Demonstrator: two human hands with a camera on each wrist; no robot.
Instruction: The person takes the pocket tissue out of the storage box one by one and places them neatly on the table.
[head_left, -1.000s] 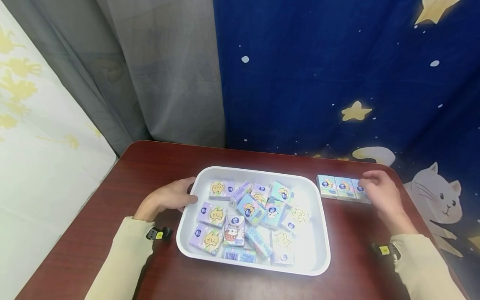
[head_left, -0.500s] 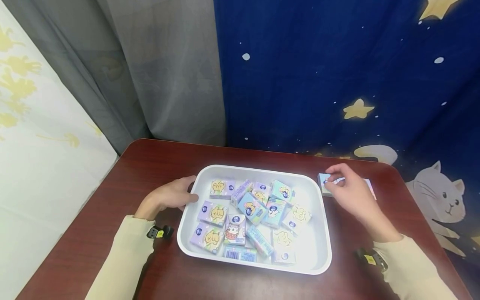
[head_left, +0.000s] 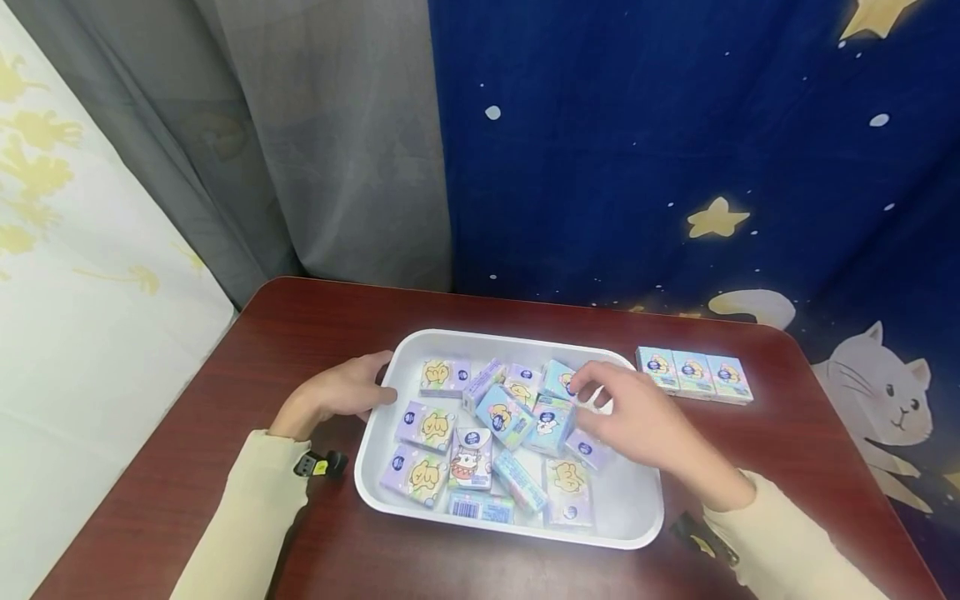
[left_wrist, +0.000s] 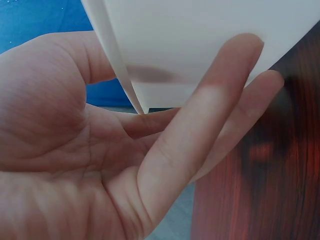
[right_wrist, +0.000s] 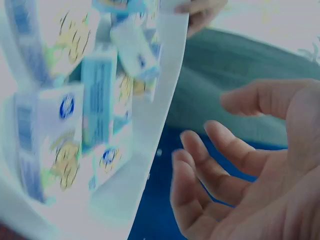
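A white tray (head_left: 624, 510) on the table holds several small printed tissue packs (head_left: 504, 418), lilac and blue, lying at mixed angles. My left hand (head_left: 337, 390) grips its left side, thumb over the rim; in the left wrist view, fingers (left_wrist: 185, 135) lie along the outer wall. Over the right part of the tray is my right hand (head_left: 637, 417), fingers loosely bent with nothing between them. Its fingertips overlap a blue pack (head_left: 557, 379) and a lilac pack (head_left: 588, 448). The right wrist view shows that empty palm (right_wrist: 270, 190) beside blurred packs (right_wrist: 62, 145).
To the tray's right, three blue tissue packs (head_left: 693, 373) stand side by side in a row near the back of the dark red table (head_left: 247, 367). Grey (head_left: 352, 150) and blue (head_left: 570, 167) curtains hang behind the table.
My right hand has moved left from the row of three packs to over the tray, uncovering the row. My left hand stays on the tray's side.
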